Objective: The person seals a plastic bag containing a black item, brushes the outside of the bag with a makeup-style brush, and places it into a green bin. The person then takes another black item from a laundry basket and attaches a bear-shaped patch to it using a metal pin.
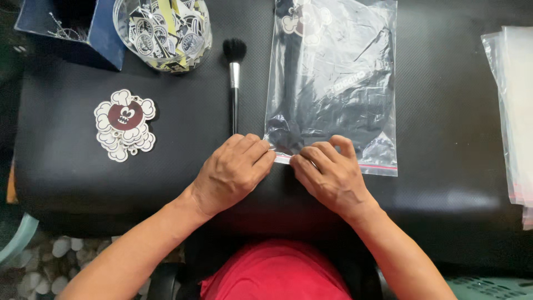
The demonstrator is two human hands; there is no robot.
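On the black table [72, 166], a clear zip bag [333, 83] lies flat with its sealed edge, marked by a thin red line, turned toward the person. Both hands meet at the near left corner of that edge. The left hand [236, 169] has its fingers curled together and pinches the bag's strip at the corner; the right hand [330, 175] sits just beside it, fingertips pressed down on the same strip, so both are closed narrowly on the bag. Something dark lies inside the bag, with a small cloud-shaped piece showing near its far end.

Left of the bag, a makeup brush [235, 78] lies with its black bristles pointing away. Farther left rests a stack of cloud-shaped stickers [123, 123] with a dark red face. A clear tub of stickers [164, 30] stands at the far edge beside a blue box [108, 39]. More clear bags [513, 111] are piled at the right.
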